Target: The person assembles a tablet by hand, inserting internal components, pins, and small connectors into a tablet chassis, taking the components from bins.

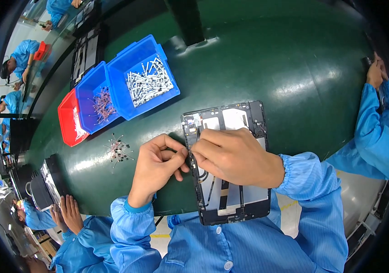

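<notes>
An opened tablet (256, 207), its black frame and inner parts bare, lies in front of me at the table's near edge. My left hand (153, 166) is at its left side, thumb and index finger pinched together against that edge. My right hand (237, 157) reaches over the tablet from the right, its fingers closed and their tips meeting the left fingertips at the same edge. Whatever is between the fingertips is too small or hidden to name. Black cables and a flat ribbon (224, 193) show inside the tablet below my right hand.
Left of centre stand a blue bin (117, 68) of white-and-black strips, a second blue bin (84, 91) of thin reddish wired parts and a red bin (64, 118) of white pieces. A small wired pile (119, 149) lies nearer. Co-workers' hands (71, 214) (376, 73) are at both sides.
</notes>
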{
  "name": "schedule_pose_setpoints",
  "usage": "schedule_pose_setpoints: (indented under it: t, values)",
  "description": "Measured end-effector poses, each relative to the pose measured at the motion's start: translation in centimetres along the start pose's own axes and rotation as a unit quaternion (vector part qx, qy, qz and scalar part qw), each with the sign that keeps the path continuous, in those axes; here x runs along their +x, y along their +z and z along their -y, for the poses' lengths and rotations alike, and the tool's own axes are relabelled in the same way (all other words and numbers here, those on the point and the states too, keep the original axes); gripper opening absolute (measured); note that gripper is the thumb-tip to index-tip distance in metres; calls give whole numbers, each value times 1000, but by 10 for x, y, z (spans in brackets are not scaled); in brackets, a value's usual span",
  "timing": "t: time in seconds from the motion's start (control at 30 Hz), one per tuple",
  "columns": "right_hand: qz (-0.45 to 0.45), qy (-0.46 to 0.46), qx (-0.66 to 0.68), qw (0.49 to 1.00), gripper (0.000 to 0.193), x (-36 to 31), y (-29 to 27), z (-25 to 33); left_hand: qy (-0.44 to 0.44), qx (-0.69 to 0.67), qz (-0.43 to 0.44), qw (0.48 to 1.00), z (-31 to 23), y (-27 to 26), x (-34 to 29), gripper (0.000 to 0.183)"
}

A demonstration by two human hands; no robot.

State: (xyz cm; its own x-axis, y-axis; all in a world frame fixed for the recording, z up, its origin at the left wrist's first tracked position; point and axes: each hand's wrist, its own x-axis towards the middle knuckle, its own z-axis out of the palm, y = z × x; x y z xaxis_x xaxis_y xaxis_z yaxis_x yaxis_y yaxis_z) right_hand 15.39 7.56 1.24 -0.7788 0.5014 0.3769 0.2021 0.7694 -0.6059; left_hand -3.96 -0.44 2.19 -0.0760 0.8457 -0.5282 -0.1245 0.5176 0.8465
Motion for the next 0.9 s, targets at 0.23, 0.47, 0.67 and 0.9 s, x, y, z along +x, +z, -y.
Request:
schedule_pose_setpoints:
  t: [0.23,0.47,0.67,0.9]
  values:
    - [-6,12,25,1000,10,3,-4,5,3,7,-10,1000,0,1,-1,6]
    - [-2,71,53,996,11,1,-13,10,17,-8,34,999,3,-5,2,13]
    - [37,87,38,995,11,6,-16,12,35,24,38,998,-3,0,5,17]
    - [1,158,16,987,8,53,-46,8,48,37,57,997,1,1,11,16]
